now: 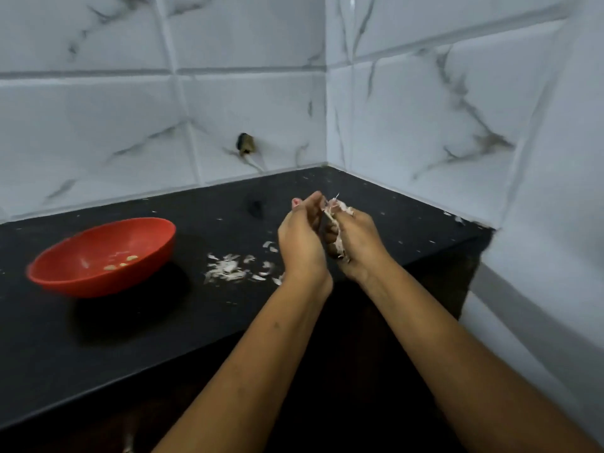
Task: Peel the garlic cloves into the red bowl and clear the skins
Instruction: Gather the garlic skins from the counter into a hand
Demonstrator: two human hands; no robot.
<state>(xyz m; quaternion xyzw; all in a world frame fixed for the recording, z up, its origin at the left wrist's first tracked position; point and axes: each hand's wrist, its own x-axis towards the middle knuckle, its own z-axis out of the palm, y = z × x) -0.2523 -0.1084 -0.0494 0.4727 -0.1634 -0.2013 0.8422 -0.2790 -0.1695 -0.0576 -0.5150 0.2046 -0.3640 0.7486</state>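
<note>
Head view, sole camera. Left hand (302, 238) and right hand (354, 241) raised together above the black counter (98, 338), near its right front edge, palms facing inward and fingers curled. Garlic (336, 210) pinched between both hands, papery white skin showing at the fingertips and between the palms; whether a whole bulb or a single clove cannot be told. Both hands closed on it. Red bowl (98, 256) well to the left on the counter, upright, a few pale peeled cloves (121, 263) lying inside. Loose skins (228, 268) scattered on the counter between bowl and hands, just beside the left wrist; further flecks near the tiled wall (130, 109). Judged handling: cloves light, firm, likely slick once bared, best held at the ends with skin pulled from the root tip. Skins weightless, brittle, apt to drift; better swept together by the palm edge than picked singly. Clearing not yet begun.
</note>
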